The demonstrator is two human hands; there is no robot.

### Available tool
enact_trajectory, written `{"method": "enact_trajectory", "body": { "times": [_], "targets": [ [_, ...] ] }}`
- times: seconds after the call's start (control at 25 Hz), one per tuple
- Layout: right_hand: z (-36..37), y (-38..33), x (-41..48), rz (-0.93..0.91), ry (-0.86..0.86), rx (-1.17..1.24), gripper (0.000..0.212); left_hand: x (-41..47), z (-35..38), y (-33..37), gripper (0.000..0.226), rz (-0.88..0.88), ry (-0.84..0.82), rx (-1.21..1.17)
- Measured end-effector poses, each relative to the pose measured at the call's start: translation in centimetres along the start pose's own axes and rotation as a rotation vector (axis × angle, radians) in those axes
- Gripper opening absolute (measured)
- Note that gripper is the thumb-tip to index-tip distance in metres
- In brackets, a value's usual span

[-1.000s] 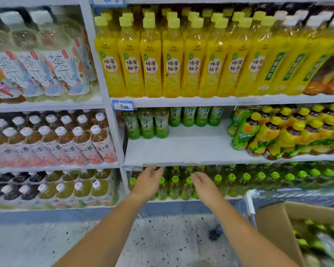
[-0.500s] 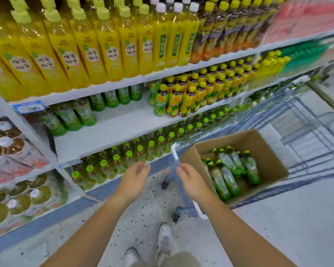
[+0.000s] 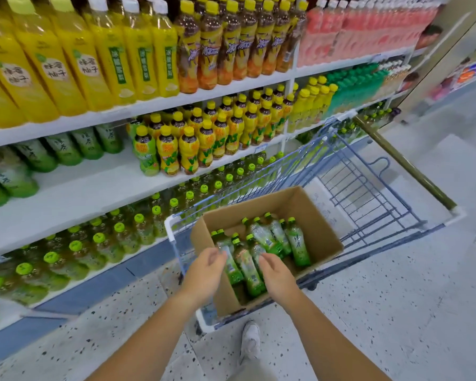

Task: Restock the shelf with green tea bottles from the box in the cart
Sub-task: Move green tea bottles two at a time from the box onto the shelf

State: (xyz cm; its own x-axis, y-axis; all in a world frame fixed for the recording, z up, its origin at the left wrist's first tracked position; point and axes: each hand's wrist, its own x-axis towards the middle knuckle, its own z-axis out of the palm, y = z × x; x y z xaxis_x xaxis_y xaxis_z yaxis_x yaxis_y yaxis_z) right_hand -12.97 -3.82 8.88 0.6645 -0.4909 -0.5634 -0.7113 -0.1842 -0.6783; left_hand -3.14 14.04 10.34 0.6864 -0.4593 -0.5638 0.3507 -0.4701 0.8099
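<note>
Left hand [image 3: 204, 270] stretched forward and down, right hand [image 3: 276, 276] alongside, both apparently relaxed

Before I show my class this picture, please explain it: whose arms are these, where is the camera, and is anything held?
The picture comes from a camera worn on a person's head, looking down, so both bare arms are the wearer's own; there is no machine. The left hand and right hand reach into a cardboard box standing in a blue wire cart. Green tea bottles lie in the box. Neither hand grips one yet; the fingers look relaxed. The white shelf beside the cart has bare space.
</note>
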Motion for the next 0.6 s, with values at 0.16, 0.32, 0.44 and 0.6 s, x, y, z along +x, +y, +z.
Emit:
{"method": "enact_trajectory", "body": {
  "times": [0.16, 0.32, 0.44, 0.6],
  "targets": [
    [-5.7, 3.7, 5.9, 0.030, -0.080, -0.095, 0.052, 4.4, 7.6, 0.0, 0.051, -0.094, 0.039, -0.014],
    [-9.3, 6.3, 12.1, 0.046, -0.153, -0.250, 0.050, 8.8, 12.4, -1.7, 0.055, -0.228, 0.083, 0.005],
    [-10.1, 7.9, 16.6, 0.032, -0.208, -0.326, 0.051, 11.7, 14.7, -3.8, 0.063, -0.336, 0.090, 0.001],
    [-9.0, 10.8, 22.1, 0.032, -0.228, -0.418, 0.054, 15.6, 17.4, -8.3, 0.054, -0.458, 0.119, -0.001]
  ]
}}
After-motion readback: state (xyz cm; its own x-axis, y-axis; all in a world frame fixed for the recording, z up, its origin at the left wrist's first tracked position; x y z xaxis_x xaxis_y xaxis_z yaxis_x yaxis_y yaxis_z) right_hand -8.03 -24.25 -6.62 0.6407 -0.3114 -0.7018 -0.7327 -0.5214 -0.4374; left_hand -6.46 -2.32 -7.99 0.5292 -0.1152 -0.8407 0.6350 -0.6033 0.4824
